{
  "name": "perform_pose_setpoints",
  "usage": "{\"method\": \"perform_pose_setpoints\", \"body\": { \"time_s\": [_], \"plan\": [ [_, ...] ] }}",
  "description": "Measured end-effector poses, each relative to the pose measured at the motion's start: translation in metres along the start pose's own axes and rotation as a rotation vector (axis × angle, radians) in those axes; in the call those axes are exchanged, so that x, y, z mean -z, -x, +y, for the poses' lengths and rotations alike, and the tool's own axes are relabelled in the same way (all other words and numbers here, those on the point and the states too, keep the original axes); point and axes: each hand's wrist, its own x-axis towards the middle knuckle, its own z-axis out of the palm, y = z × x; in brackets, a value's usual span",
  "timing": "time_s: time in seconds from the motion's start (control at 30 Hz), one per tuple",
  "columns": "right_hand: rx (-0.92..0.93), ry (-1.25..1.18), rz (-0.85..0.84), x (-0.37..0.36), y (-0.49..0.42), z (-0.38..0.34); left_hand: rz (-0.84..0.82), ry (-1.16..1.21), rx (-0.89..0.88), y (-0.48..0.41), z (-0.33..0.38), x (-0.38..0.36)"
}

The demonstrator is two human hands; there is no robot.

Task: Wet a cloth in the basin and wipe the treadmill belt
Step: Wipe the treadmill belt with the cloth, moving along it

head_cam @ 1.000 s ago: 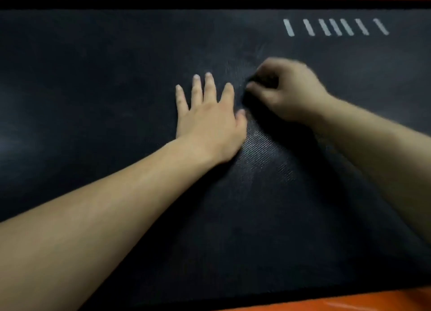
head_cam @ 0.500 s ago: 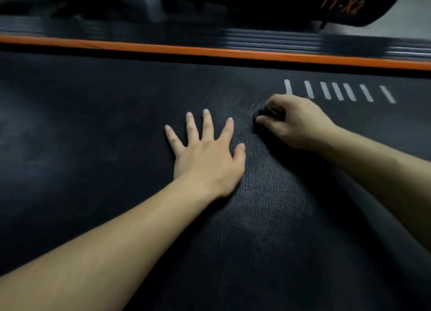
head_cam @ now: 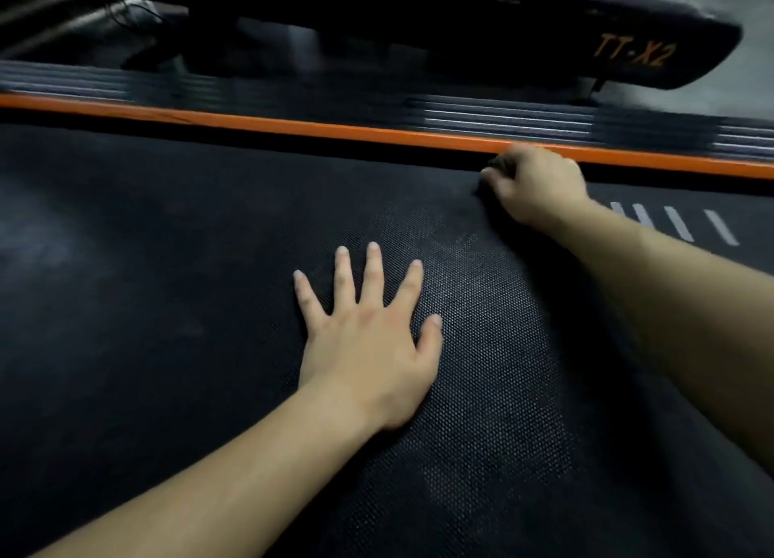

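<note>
The black textured treadmill belt [head_cam: 176, 298] fills most of the view. My left hand [head_cam: 368, 335] lies flat on it near the middle, fingers spread, holding nothing. My right hand [head_cam: 536, 189] is closed around a small dark cloth [head_cam: 500, 166], of which only a bit shows between the fingers. It presses the cloth on the belt's far edge, right by the orange side rail [head_cam: 293, 128]. The basin is out of view.
Beyond the orange rail runs a ribbed black side strip [head_cam: 502, 118]. Behind it sits a black housing marked TT-X2 [head_cam: 632, 53]. White stripes [head_cam: 678, 222] are printed on the belt at the right, beside my right forearm.
My right hand has slid the cloth away from me, from beside my left hand to the belt's far edge. The view has tilted up, showing the rail and housing. My left hand stays flat.
</note>
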Motion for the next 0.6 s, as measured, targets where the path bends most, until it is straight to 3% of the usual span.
{"method": "perform_pose_setpoints", "body": {
  "time_s": [0.07,0.27,0.47,0.6],
  "plan": [
    [-0.080,0.022,0.045,-0.009,-0.012,-0.010,0.013,-0.004,-0.001,0.000,0.000,0.000],
    [0.147,0.000,0.041,-0.025,-0.007,-0.050,0.010,-0.021,-0.002,0.001,-0.001,0.000],
    [-0.036,0.056,0.072,-0.012,-0.018,-0.017,0.016,-0.003,-0.009,0.002,-0.002,0.000],
    [0.158,-0.040,0.063,-0.024,0.008,-0.053,0.026,0.000,0.000,0.001,-0.002,0.000]
  ]
}}
